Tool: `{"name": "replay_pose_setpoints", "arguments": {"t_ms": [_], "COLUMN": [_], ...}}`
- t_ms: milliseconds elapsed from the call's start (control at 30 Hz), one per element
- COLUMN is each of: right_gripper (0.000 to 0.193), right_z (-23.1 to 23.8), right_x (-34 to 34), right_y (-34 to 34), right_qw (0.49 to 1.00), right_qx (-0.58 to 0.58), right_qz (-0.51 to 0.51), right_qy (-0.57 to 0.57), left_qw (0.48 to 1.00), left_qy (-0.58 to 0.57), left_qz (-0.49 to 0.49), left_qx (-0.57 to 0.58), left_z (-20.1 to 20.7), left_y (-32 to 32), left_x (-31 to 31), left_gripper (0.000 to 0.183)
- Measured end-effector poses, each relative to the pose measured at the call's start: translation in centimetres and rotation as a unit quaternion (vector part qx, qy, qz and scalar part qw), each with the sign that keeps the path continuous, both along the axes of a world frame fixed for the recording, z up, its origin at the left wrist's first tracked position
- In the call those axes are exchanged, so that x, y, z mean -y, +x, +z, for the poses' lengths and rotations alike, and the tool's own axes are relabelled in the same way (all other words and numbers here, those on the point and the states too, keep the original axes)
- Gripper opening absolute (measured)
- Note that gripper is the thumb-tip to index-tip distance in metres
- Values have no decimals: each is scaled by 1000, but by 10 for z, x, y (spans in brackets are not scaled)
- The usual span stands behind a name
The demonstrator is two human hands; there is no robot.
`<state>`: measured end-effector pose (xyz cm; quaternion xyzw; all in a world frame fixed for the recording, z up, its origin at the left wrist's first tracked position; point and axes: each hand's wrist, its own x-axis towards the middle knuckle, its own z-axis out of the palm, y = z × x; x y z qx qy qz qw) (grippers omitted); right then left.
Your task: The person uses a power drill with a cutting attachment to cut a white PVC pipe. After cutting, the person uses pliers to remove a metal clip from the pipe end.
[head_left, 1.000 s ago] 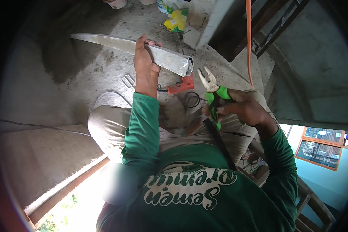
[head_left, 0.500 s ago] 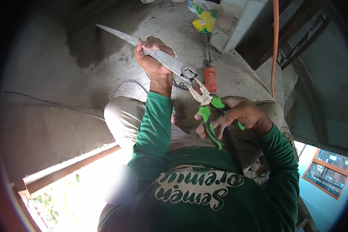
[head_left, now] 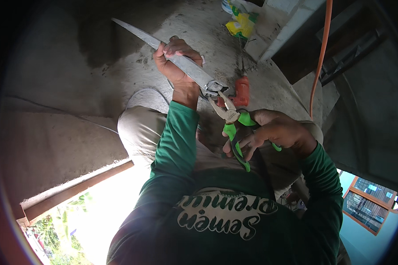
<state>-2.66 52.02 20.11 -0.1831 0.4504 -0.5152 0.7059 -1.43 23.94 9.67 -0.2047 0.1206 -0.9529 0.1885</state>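
Observation:
My left hand (head_left: 177,62) is closed round a long grey metal channel (head_left: 194,73), which tapers to a thin point at the upper left. Its near end is open and looks bent or crumpled at the rim. In my right hand (head_left: 281,130) are combination pliers (head_left: 231,115) with green and black handles, fingers wrapped between and around them. The jaws are spread at the channel's near end, one jaw touching or just inside its edge; I cannot tell which. Behind the pliers, an orange-red power drill (head_left: 241,90) with a long bit lies on the floor.
A yellow and green bag (head_left: 242,25) lies at the back beside a pale block pillar (head_left: 283,26). An orange hose or cord (head_left: 321,57) hangs at the right. A thin dark cable (head_left: 62,111) crosses the concrete floor at left. Bright openings are at lower left and lower right.
The pliers have shifted slightly left, staying at the channel's near end with their jaws spread. My left hand keeps its hold on the channel. The view has turned a little.

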Motion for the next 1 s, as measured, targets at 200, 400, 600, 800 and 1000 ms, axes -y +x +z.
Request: {"name": "replay_pose_setpoints", "arguments": {"t_ms": [200,400,600,800,1000], "right_gripper": [68,61,63,62,42], "right_z": [0,0,-3,-4,-3], "right_x": [3,6,5,5,13], "right_y": [-12,-27,-24,-34,-33], "right_qw": [998,991,991,989,982], "right_qx": [1,-47,-53,32,-36], "right_qz": [56,122,117,121,156], "right_qy": [14,28,44,81,104], "left_qw": [1000,999,997,996,997], "left_qy": [-5,7,25,23,15], "left_qz": [-3,-13,-28,8,-33], "left_qx": [-11,-42,-66,-82,-70], "left_z": [-6,-18,-27,-31,-44], "left_y": [3,3,2,1,3], "left_x": [2,3,-4,-4,3], "left_gripper": [22,25,29,33,32]}}
